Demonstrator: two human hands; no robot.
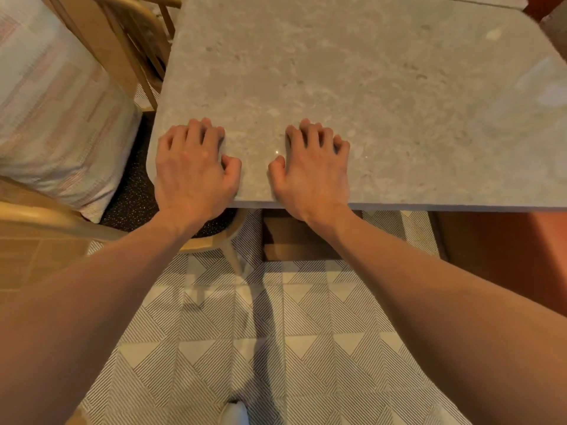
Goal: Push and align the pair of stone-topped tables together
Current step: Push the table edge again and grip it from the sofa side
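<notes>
- Hands on the near table [352, 87]: left hand [191, 173] and right hand [313, 176] both lie palm-down on the stone top at its near edge, toward the near-left corner.
- Fingers [196, 133] of both hands are curled, tips pressed on the slab, thumbs tucked inward. Neither hand wraps the edge or holds anything; it reads as a flat press-and-push contact.
- Second table [478, 0]: only a sliver of a matching top shows at the upper right, just beyond the near table's far edge.
- A thin dark seam line runs between the two tops there, so they look close or touching. Judgement: the push is mostly done, final closing and squaring left.
- Whether the seam is fully shut or the side edges are flush cannot be told; the far corner runs out of view.
- Hidden: most of the second table, both table bases except a wooden block [294, 237] under the near edge, and the right end of the near top.
- Chair [129, 50] with a cushion [55, 118] sits tight against the table's left side; it could snag a sideways correction.
- Patterned floor [260, 332] below; a pale object at bottom edge is cut off, not identifiable.
</notes>
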